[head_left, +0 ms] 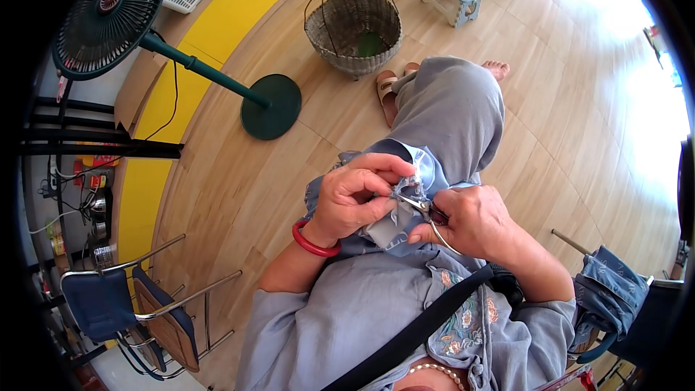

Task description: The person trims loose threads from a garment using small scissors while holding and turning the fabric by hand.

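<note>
Here, the left hand (351, 195) is pinching blue cloth (431, 166); the right hand (474, 221) is gripping scissors (416, 205), blades pointing toward the left fingertips (378, 208).

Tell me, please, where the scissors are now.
In the head view, just right of centre, the scissors are held in the right hand, their blades pointing toward the left hand.
</note>
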`<state>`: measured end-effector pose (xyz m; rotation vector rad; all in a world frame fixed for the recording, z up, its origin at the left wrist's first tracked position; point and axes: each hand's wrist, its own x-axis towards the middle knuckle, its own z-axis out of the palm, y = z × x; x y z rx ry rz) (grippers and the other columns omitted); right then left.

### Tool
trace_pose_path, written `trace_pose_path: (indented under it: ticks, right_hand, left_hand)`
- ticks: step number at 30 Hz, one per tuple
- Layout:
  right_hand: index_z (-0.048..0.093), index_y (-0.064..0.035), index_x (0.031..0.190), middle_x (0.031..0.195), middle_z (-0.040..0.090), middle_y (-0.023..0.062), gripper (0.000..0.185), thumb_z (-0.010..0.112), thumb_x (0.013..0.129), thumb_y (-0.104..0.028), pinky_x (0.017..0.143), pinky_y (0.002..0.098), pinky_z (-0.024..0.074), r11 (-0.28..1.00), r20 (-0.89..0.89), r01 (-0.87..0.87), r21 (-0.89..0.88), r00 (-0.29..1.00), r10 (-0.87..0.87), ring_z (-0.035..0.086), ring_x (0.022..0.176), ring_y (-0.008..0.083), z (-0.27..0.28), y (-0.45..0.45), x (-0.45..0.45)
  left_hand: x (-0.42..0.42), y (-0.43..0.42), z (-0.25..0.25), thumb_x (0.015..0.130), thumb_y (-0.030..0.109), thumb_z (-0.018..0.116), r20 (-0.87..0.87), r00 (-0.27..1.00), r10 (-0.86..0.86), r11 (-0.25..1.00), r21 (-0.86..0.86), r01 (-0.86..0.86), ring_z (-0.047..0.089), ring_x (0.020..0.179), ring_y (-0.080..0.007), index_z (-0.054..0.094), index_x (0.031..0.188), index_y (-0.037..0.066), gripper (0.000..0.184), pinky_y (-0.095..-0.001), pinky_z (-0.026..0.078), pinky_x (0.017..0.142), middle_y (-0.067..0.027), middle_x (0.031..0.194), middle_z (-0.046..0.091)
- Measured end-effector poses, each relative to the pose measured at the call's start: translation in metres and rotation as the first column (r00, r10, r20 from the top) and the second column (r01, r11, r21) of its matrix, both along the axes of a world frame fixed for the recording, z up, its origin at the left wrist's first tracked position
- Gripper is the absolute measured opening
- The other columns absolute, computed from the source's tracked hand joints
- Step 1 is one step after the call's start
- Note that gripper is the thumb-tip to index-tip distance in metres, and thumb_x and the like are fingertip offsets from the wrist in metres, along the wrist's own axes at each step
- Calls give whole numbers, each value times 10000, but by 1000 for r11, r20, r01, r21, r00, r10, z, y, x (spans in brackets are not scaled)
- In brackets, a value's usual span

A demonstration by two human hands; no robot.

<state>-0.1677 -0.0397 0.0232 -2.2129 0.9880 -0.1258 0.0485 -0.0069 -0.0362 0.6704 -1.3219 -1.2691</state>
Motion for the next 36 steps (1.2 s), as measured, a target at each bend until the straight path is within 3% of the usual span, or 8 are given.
trace_pose_path:
  ticks: [15,20,22,25,28,30,34,36]
  right_hand:
    - [573,-14,627,519,539,153,543,703,709,-535,477,413,435,998,41,-23,-50,999,25,563,501,351,-5,2,2]
    - [519,-2,619,479,450,133,567,766,668,-510,443,360,383,964,285,-26,266,957,-53,471,424,267,5,-10,-9]
    - [533,-11,652,521,465,110,473,812,668,-393,468,327,388,939,291,-28,343,953,-78,466,465,213,9,-14,-12]
    - [563,-30,839,713,555,116,314,798,643,-99,587,328,441,972,448,191,136,863,-233,566,631,246,15,-16,-4]
    - [550,-18,901,717,553,129,336,772,653,-67,614,352,457,961,571,236,-143,813,-115,578,657,300,2,-23,9]
    - [536,-14,906,709,546,131,322,741,658,-30,624,353,467,968,557,219,-120,822,-117,571,660,331,-3,-22,13]
    - [462,-44,758,788,623,73,216,672,718,-20,632,273,466,937,448,346,56,830,-333,583,680,164,-6,-26,10]
    - [478,-34,785,757,614,42,190,665,756,-54,565,256,435,815,456,308,491,706,-542,526,625,105,-4,-30,6]
  left_hand:
    - [3,-1,0,738,-124,598,17,1000,-22,999,-26,22,607,1027,-232,597,815,-43,111,-312,494,879,-219,1153,566]
    - [3,-1,1,723,-123,576,-60,996,-66,998,19,68,594,1060,-241,602,815,-38,127,-321,476,903,-227,1182,544]
    - [2,0,-1,711,-122,565,-150,984,-93,992,73,105,580,1089,-249,606,815,-33,143,-328,463,922,-233,1214,520]
    - [-2,0,-3,720,-112,584,-221,969,-108,983,124,137,567,1114,-259,610,816,-27,131,-342,446,945,-234,1253,490]
    - [-6,-1,1,736,-83,621,-215,970,-112,982,127,141,564,1114,-264,618,842,-29,119,-353,437,956,-235,1279,467]
    - [-4,-2,5,749,-64,633,-130,983,-129,987,78,140,563,1112,-265,624,867,-28,124,-355,434,958,-231,1285,463]
    - [-1,-4,20,786,-28,639,-8,993,-118,992,52,118,569,1084,-251,641,934,-22,148,-340,453,926,-214,1271,473]
    - [5,-7,21,808,-2,630,-25,993,-117,988,101,119,575,1063,-231,622,1026,-13,218,-320,471,886,-196,1274,475]
